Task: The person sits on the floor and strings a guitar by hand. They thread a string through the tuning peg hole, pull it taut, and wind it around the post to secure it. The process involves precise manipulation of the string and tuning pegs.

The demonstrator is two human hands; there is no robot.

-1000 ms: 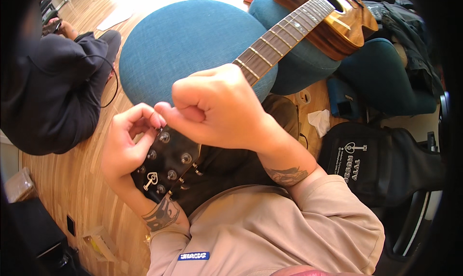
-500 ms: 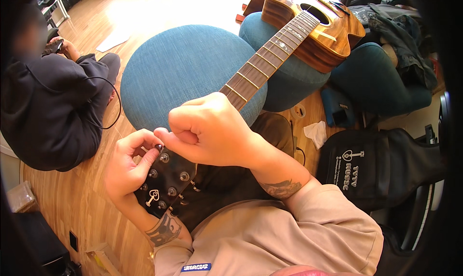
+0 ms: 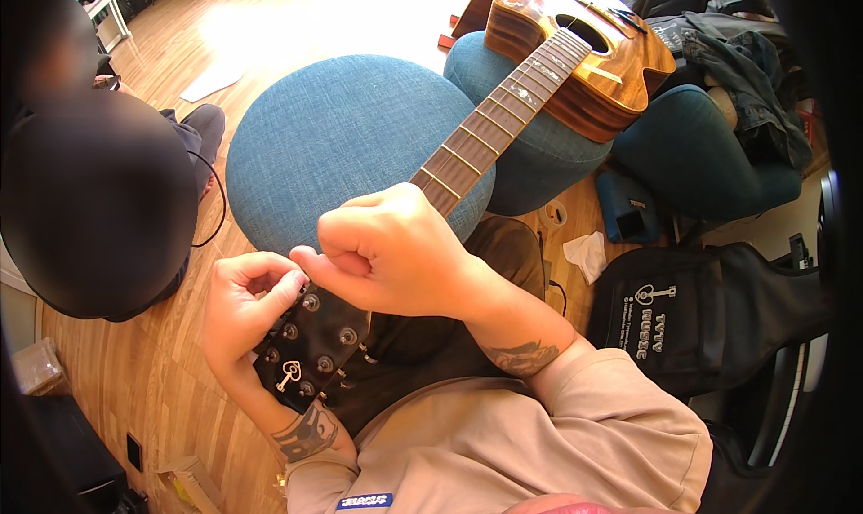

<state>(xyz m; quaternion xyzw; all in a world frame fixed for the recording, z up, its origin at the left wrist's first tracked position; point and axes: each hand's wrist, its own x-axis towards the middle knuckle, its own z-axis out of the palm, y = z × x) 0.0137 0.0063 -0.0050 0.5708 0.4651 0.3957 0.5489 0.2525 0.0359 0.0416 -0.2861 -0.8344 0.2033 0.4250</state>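
An acoustic guitar lies across my lap, its wooden body [image 3: 593,74] resting on blue poufs at the upper right and its dark headstock [image 3: 310,348] near me. My left hand [image 3: 243,312] pinches a tuning peg at the headstock's upper left edge. My right hand [image 3: 391,253] is curled over the top of the headstock by the nut, thumb and forefinger pinched together; what they pinch is too small to see. The neck [image 3: 490,132] runs up and right from under my right hand.
A large round blue pouf [image 3: 333,146] stands just beyond the headstock. Another person in dark clothes [image 3: 90,199] sits at the left on the wooden floor. A black guitar bag [image 3: 710,316] lies at the right, with a crumpled white tissue [image 3: 587,253] beside it.
The view has shifted, so the guitar body and poufs sit lower in the frame. Both hands stay at the headstock, with the left fingers still on a tuning peg.
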